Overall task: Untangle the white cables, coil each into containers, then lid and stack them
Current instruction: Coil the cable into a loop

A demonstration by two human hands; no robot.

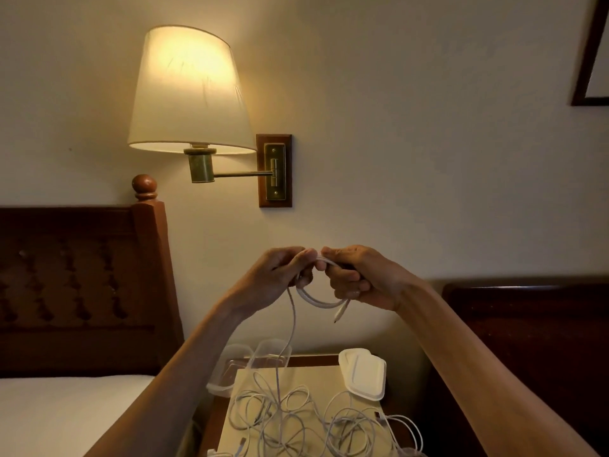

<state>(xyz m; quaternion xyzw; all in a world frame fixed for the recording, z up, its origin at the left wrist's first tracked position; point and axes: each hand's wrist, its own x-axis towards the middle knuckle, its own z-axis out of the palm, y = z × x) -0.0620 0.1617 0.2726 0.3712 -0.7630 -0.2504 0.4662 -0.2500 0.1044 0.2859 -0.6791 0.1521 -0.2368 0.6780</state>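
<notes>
Nightstand [329, 374] btwn beds, lit wall lamp [188, 90] above; both hands [316, 275] grip cable coil [318, 296].

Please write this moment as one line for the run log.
step: coiling one white cable | left hand: holds coil | right hand: holds coil | containers: empty, unlidded | lids: stacked aside

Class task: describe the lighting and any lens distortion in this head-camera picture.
Head view: warm light from the lit wall lamp yellows the wall; headboard sits in shadow; hands coiling the cable are dim; wide-angle lens bends the picture frame at the edge.
</notes>
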